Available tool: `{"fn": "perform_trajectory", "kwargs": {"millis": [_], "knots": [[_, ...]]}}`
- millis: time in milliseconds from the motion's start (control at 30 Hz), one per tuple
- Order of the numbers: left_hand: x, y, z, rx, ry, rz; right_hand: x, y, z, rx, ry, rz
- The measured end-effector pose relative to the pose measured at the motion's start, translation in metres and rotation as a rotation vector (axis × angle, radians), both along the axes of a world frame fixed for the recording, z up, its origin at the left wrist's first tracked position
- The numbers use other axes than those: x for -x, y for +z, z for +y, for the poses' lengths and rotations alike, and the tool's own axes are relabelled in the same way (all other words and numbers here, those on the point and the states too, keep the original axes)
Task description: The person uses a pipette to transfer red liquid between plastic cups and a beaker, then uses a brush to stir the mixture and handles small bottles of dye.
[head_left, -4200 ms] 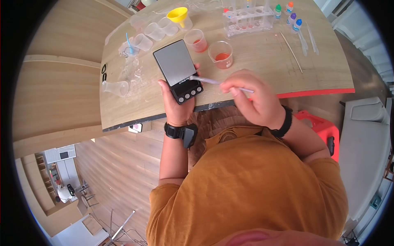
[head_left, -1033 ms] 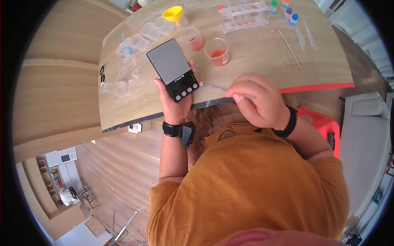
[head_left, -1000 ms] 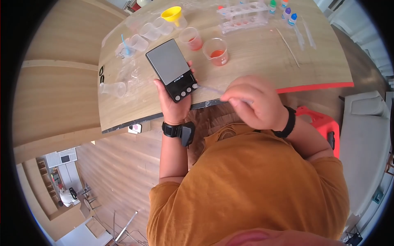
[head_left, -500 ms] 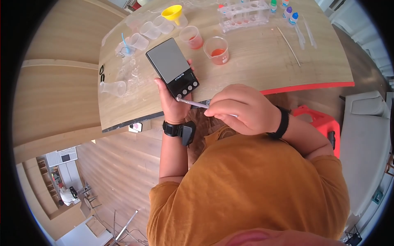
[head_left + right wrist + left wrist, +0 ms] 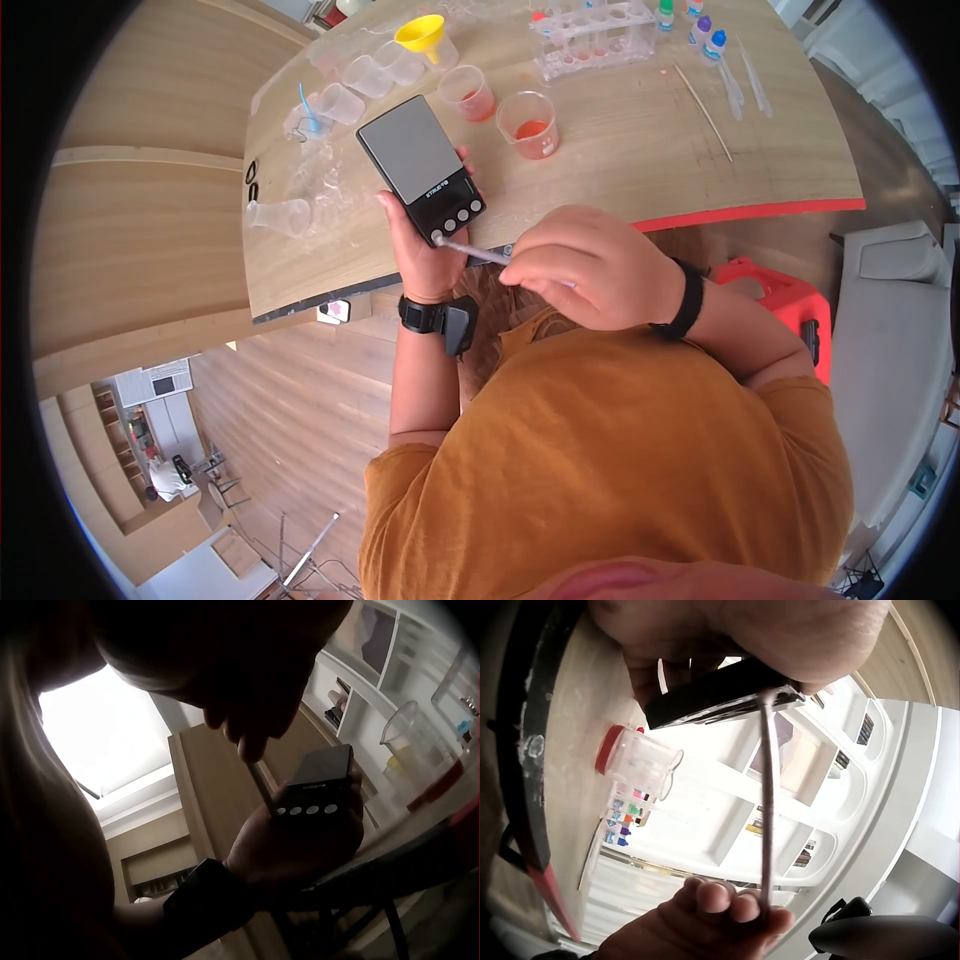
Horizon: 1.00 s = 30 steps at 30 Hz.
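Observation:
My left hand holds a black digital pocket scale with a grey weighing plate, tilted above the table's front edge. Its thumb lies along the left side, and fingertips show at the right. Several round silver buttons line the scale's near end. My right hand pinches a thin lilac stick with a pale tip. In the head view, that tip is right at the leftmost button. The left wrist view shows the stick running from the right fingertips up to the scale's edge.
Beyond the scale stand a beaker and a plastic cup, both with red liquid. Further back are a yellow funnel, clear cups, a test tube rack and dropper bottles. A flask lies at left, a wooden stick at right.
The stick's tip has moved from the scale's display area, past its right corner and along the buttons to the leftmost one. The right hand has shifted left; the left hand still holds the scale.

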<state>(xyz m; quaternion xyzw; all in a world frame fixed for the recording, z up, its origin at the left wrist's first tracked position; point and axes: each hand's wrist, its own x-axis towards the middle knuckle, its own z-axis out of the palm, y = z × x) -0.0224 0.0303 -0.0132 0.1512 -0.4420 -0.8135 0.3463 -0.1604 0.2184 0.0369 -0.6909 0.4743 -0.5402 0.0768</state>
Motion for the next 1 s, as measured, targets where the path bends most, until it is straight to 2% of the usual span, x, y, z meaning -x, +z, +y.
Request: {"fn": "perform_trajectory", "kwargs": {"millis": [67,200,267,400,467,600,700,800,867,1000], "knots": [[0.000,-0.002,-0.002,0.005,0.000,0.008,0.006,-0.002,0.003,-0.036,-0.108,-0.005],[0.000,-0.002,-0.001,0.022,-0.005,0.001,0.007,-0.002,0.007,-0.046,-0.152,-0.013],[0.000,-0.002,0.000,0.012,-0.005,-0.004,0.000,0.001,0.004,-0.017,-0.034,-0.002],[0.000,0.000,0.000,-0.011,0.006,0.000,0.004,-0.003,0.003,-0.013,-0.048,0.052],[0.001,-0.001,-0.001,-0.010,0.004,0.015,0.010,-0.005,0.007,-0.055,-0.162,-0.007],[0.000,-0.002,-0.001,0.010,-0.005,0.009,0.006,-0.001,0.009,-0.052,-0.159,-0.016],[0.000,0.000,0.002,-0.010,0.006,-0.004,0.001,-0.002,0.005,-0.014,-0.053,-0.016],[0.000,-0.001,0.000,-0.009,-0.001,0.027,0.006,-0.004,0.005,-0.029,-0.091,0.029],[0.000,-0.001,0.000,-0.011,-0.010,0.038,0.014,-0.007,0.009,-0.053,-0.205,-0.019],[0.001,0.000,0.000,-0.004,-0.030,0.044,0.019,-0.006,0.015,-0.089,-0.236,-0.039]]}}
